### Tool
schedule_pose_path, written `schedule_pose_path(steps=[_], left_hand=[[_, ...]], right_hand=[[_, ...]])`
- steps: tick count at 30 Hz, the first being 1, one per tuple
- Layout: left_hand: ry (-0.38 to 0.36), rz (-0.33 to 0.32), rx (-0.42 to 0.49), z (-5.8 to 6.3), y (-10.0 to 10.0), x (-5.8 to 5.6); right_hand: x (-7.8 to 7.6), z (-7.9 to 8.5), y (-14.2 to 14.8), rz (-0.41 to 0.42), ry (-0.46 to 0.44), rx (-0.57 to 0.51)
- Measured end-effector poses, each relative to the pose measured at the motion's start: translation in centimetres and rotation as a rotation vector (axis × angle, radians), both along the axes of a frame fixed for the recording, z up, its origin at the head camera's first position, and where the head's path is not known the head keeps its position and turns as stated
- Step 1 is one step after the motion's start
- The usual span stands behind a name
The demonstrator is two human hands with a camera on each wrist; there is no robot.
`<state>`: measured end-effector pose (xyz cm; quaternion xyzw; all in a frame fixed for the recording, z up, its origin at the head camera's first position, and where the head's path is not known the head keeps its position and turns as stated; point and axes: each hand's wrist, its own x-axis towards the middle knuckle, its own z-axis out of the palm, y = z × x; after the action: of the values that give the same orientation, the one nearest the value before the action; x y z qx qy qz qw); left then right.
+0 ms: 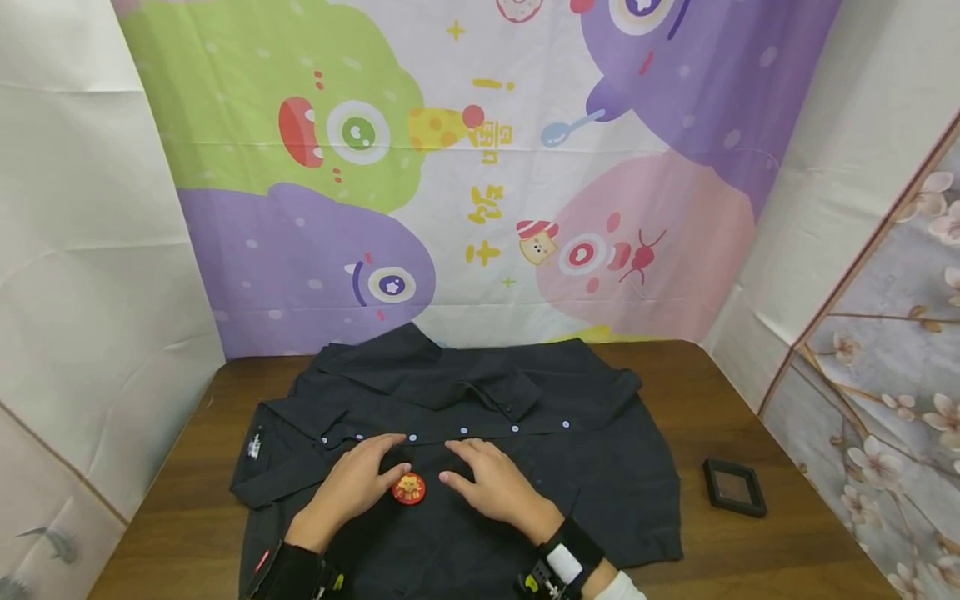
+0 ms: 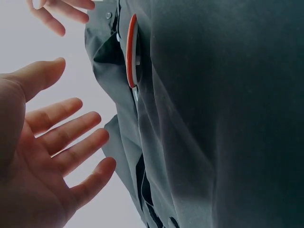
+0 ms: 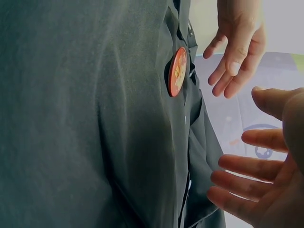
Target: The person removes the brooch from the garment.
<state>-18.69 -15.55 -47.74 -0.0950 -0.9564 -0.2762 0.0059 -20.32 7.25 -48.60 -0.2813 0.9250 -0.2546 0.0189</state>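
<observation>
A dark button-up shirt (image 1: 600,492) lies spread on the wooden table, its collar toward the back and a row of pale buttons across it. On the shirt sits a round red badge (image 1: 408,489) with a yellow figure; in the left wrist view the badge (image 2: 131,52) shows edge-on. My left hand (image 1: 354,477) hovers just left of the badge, fingers extended and palm empty. To the badge's right, my right hand (image 1: 497,483) is held over the shirt with its fingers spread, holding nothing. Both wrist views show the fingers apart from the cloth.
A small black square frame (image 1: 735,487) lies on the table (image 1: 780,550) to the right of the shirt. Behind the table hangs a cartoon-print cloth (image 1: 480,308). White sheeting (image 1: 97,208) stands at the left, and a floral panel (image 1: 885,417) at the right.
</observation>
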Motion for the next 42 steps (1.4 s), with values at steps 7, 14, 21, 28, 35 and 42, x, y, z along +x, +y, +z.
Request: schedule_pose_path(steps=[7, 14, 21, 28, 35, 42], left_hand=[[-0.022, -0.001, 0.004, -0.6, -0.1, 0.4], [-0.036, 0.002, -0.006, -0.4, -0.3, 0.3], [-0.030, 0.017, -0.018, -0.2, -0.4, 0.2], [-0.008, 0.009, -0.018, -0.1, -0.4, 0.0], [-0.029, 0.008, -0.030, -0.1, -0.4, 0.1], [-0.028, 0.009, -0.035, -0.3, -0.5, 0.3]], right_hand=[[0.8, -0.7, -0.3, 0.005, 0.014, -0.006], [0.6, -0.5, -0.5, 0.008, 0.029, -0.008], [0.2, -0.3, -0.7, 0.027, 0.050, 0.007], [0.0, 0.2, -0.9, 0.025, 0.048, 0.021], [0.1, -0.1, -0.9, 0.038, 0.042, 0.024], [0.2, -0.2, -1.1, 0.044, 0.042, 0.025]])
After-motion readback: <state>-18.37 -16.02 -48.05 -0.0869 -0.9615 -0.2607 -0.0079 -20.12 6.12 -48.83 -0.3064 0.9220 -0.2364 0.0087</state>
